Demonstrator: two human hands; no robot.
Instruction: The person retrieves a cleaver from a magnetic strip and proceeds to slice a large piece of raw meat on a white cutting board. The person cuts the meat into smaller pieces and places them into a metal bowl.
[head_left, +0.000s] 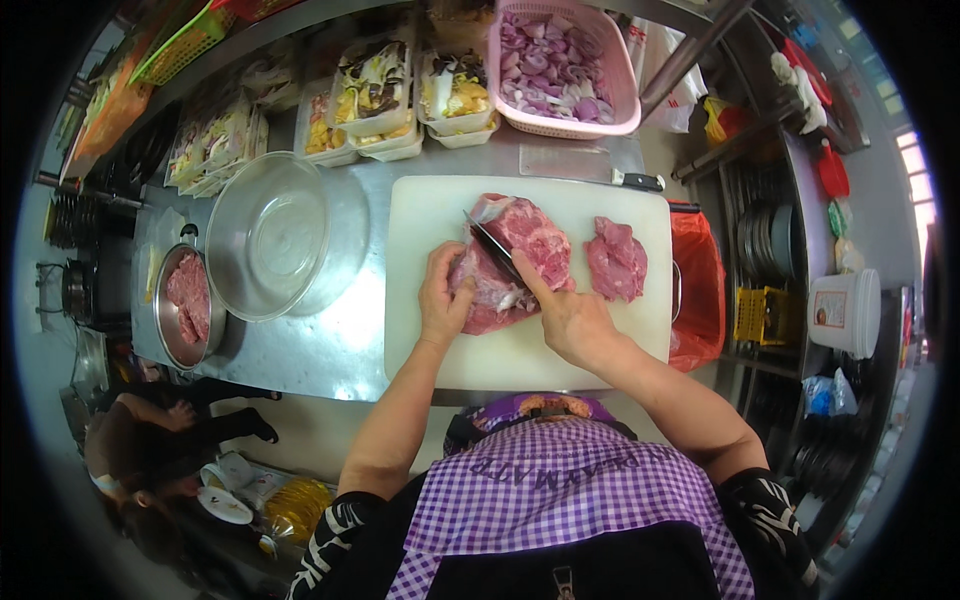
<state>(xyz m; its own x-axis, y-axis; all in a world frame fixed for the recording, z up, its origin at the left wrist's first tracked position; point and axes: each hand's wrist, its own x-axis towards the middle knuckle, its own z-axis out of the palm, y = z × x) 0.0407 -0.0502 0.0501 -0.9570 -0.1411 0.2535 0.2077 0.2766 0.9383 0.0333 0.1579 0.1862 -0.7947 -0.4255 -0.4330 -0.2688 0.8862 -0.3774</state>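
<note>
A large piece of raw meat (536, 232) lies on a white cutting board (420, 367). My left hand (446, 292) presses against its left side, with the thumb on the surface. In my right hand (574, 319) is a kitchen knife (493, 245), its handle hidden under my fingers. The index finger stretches along the blade, which lies slantwise across the meat. A smaller, flat piece of raw meat (616, 259) rests apart on the board's right side.
Behind the board lies a cleaver (577, 161). A pink basket (628, 90) of sliced onions and food containers (371, 86) stand at the back. To the left are a clear bowl (268, 236) and a metal pan (214, 330) holding meat. A red bag (701, 285) hangs at right; another person (127, 450) is lower left.
</note>
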